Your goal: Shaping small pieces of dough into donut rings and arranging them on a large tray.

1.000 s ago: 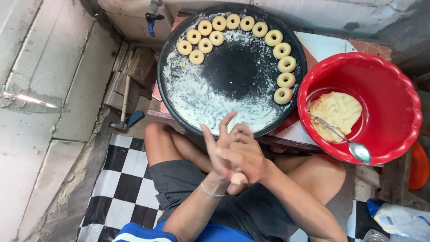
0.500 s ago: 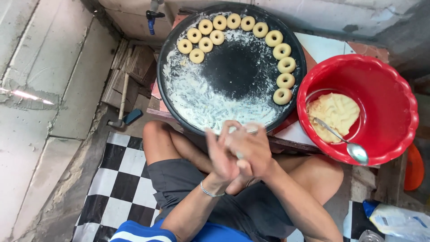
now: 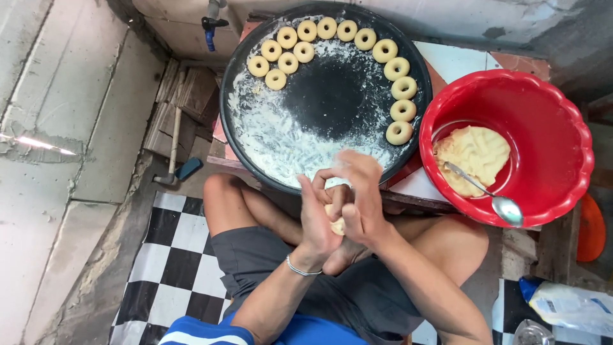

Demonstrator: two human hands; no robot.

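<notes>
Far left: a hammer lies on the concrete floor beside stacked wood blocks. A checkered mat covers the floor under the seated person.

Centre: a round black tray, dusted with flour, rests on a low table. Thirteen dough rings are laid along its upper and right edge, with a short second row at upper left. The centre and lower half of the tray hold flour only. Judged by this, the shaping work is partly done; much of the tray remains to be filled.

Below the tray's near rim, the left hand and right hand are pressed together, palm to palm, closed around a small dough piece. Only a pale sliver of it shows between the palms; its shape cannot be told. The hands are slightly blurred.

Right: a red bowl touches the tray's edge. It holds a lump of dough, enough for more rings, with a spoon resting on it.

Far right: an orange object stands beside the bowl, and a plastic bag lies on the floor below it.

Obstructions: nothing lies between the hands and the tray.
</notes>
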